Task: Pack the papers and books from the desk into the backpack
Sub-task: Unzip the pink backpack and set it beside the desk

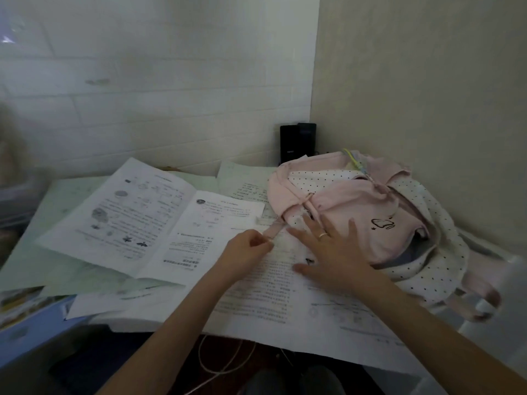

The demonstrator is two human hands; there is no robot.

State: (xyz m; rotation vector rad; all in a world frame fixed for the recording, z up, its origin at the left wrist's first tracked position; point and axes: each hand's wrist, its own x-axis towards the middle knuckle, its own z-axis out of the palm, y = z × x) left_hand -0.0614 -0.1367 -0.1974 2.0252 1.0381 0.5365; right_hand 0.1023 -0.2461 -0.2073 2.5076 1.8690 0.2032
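A pink backpack (356,206) with white polka-dot panels lies on its side at the right of the desk, its zipper gaping toward the right. An open printed booklet (137,220) lies left of it on green sheets. More printed papers (285,297) spread along the desk's near edge. My left hand (248,249) pinches a pink strap (275,232) that runs from the backpack's lower end. My right hand (330,249), fingers spread flat, rests on the backpack's front and the papers below it.
A black box-like device (296,142) stands in the wall corner behind the backpack. A blue-edged colourful book (25,312) lies at the desk's left front. A white cable (219,363) hangs below the desk edge. Walls close off the back and right.
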